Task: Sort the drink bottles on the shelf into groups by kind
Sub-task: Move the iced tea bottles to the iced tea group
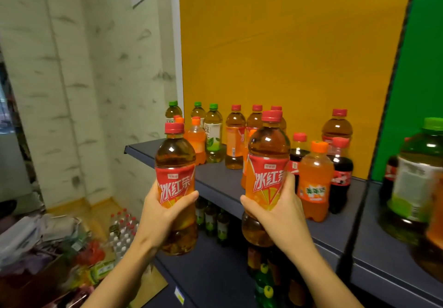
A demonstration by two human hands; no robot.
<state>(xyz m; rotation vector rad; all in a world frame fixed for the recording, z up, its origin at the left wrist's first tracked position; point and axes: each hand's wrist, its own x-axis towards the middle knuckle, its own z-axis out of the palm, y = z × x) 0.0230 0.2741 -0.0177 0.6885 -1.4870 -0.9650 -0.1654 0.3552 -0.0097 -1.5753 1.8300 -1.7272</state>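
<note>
Gripping left tea bottle [175,164] with left hand [163,214], right tea bottle [268,154] with right hand [278,209], fingers [184,201] clamped round each (both upright, caps toward 12 o'clock).

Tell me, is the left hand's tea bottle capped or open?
Capped: a red cap sits on the tea bottle that the left hand holds upright.

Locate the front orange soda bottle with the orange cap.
In the head view, the orange soda bottle stands on the shelf right of centre, beside the right hand, with a cola bottle to its right.
</note>
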